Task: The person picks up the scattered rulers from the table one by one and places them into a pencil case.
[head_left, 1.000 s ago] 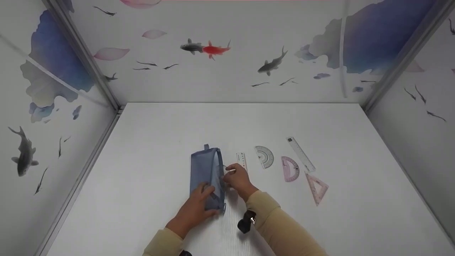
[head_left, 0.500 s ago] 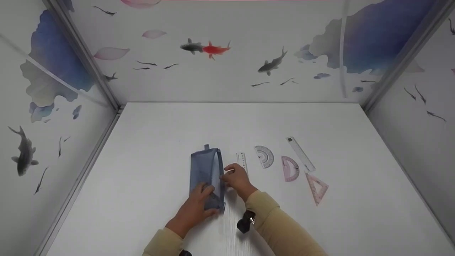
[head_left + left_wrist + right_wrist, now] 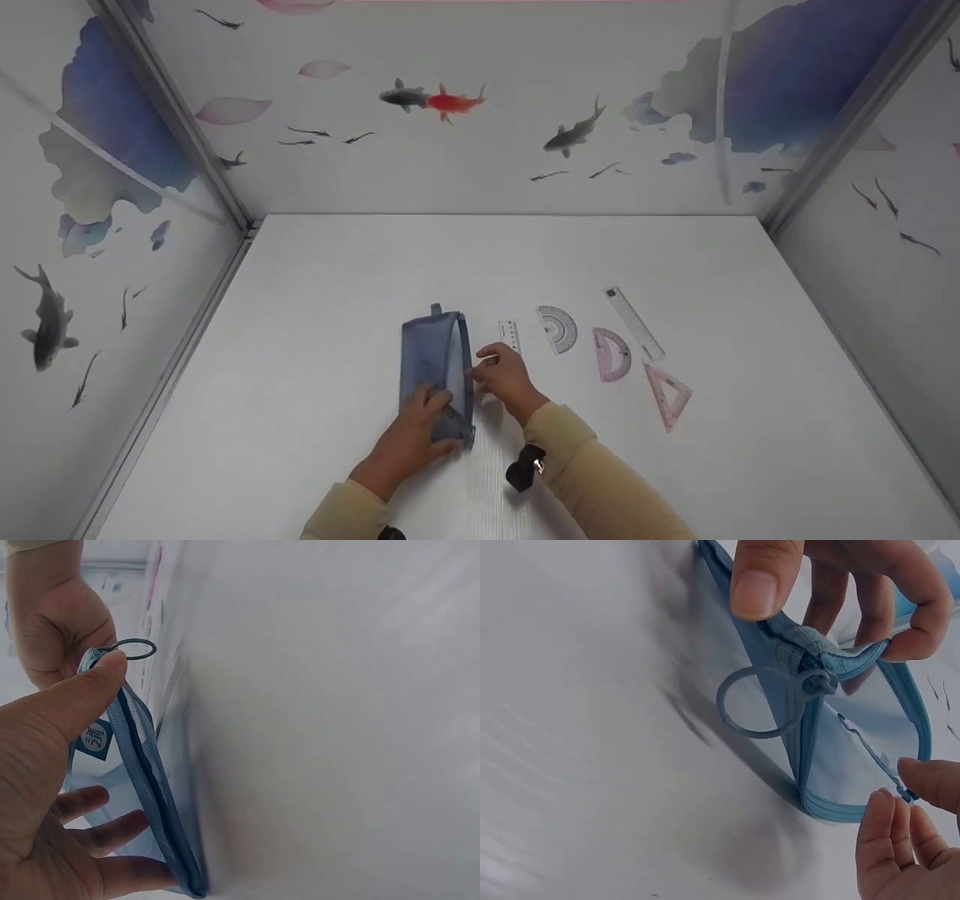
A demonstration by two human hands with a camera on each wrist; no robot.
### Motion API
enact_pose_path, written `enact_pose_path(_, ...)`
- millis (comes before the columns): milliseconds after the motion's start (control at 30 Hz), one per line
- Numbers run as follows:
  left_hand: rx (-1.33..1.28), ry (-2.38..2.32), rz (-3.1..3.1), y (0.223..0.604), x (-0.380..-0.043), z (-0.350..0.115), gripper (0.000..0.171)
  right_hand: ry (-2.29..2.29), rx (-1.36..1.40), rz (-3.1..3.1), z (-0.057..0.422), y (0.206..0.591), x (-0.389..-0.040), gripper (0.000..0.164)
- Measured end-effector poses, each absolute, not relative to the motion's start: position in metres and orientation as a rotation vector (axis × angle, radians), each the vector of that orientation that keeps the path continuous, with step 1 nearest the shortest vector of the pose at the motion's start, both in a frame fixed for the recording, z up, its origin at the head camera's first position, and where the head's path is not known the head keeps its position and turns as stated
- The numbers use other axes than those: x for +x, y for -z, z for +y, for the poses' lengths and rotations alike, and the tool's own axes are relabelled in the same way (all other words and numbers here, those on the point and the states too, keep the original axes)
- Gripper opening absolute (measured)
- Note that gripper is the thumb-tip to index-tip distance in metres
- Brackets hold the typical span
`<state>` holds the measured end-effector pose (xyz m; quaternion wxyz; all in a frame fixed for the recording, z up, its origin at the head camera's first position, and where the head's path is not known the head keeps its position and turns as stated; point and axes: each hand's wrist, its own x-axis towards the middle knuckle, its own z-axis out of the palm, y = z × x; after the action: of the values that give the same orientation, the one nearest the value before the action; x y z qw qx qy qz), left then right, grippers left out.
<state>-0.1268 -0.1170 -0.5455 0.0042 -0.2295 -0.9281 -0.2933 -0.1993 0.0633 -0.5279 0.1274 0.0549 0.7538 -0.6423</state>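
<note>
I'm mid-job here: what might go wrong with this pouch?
The right hand partly hides the ruler and could nudge it. The pouch looks soft, so its open mouth may fold if the left hand slips. The ring near the left hand might snag a finger.

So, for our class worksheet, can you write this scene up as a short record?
Container: blue mesh zip pouch, open
Surface: white table
Left hand: grips the pouch's near end
Right hand: pinches at its open edge
Beside pouch: short ruler, partly hidden
Further right: clear protractor, pink protractor, long ruler, pink triangular set square
</note>
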Motion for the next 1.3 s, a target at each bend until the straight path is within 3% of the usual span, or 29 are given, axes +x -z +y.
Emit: enact_pose_path(1300, -0.617, 0.868, -3.036, 0.542, -0.125, -0.111, 0.057, 1.841, 0.08, 2.373, 0.102, 0.498, -0.193, 0.031)
